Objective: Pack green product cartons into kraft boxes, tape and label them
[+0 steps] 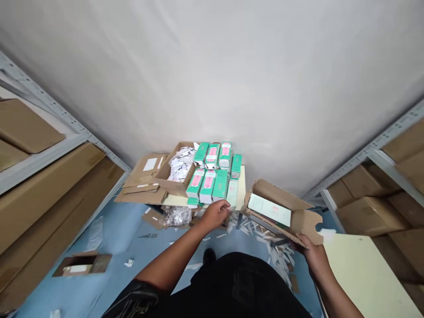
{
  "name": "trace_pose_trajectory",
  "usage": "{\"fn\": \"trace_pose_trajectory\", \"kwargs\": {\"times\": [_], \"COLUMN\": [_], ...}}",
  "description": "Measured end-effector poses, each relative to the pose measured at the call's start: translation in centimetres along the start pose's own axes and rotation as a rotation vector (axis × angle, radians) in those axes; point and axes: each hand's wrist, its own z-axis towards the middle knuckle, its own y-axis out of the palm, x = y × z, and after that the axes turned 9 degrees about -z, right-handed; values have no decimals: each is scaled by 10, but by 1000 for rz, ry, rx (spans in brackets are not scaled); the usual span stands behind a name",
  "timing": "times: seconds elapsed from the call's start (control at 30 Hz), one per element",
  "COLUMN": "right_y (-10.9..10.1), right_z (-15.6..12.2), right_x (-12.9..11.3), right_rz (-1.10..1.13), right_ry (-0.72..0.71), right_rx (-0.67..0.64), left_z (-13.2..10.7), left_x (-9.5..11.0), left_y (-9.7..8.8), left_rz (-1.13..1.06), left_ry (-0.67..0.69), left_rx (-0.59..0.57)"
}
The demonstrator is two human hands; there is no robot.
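My right hand (313, 251) grips the flap end of an open cardboard box (301, 221), which tilts at the right of the small table. Inside it lies a pale green carton (270, 208) with a small pink mark. My left hand (217, 213) is closed, fingers curled, at the table's front edge. It is right by the lower end of another pale green carton (232, 191); whatever it pinches is too small to make out. Behind it stand several green-and-white cartons (209, 185) with pink panels, stacked in rows.
A cardboard box of white paper slips (181, 163) and flattened cardboard (142, 172) occupy the table's left. Shelves with brown boxes (367, 216) flank both sides. Paper strips (280, 260) and an open box (82, 265) lie on the blue floor. A pale yellow tabletop (361, 274) is at right.
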Motion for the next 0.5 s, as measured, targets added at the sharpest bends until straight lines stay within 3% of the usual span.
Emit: {"fn": "trace_pose_trajectory", "kwargs": {"times": [0.13, 0.27, 0.4, 0.5], "right_y": [90, 160, 200, 216], "right_z": [-10, -20, -22, -15], "right_x": [-31, -54, -77, -91], "right_rz": [-7, -47, -97, -215], "right_ry": [56, 14, 39, -22], "right_rx": [-87, -135, -180, -198], "left_z": [17, 48, 101, 136], "left_x": [-22, -49, -85, -112], "left_y": [-94, -182, -259, -289], "left_rz": [20, 182, 515, 591], "left_ry": [11, 15, -191, -414], "left_rx": [46, 167, 275, 72]}}
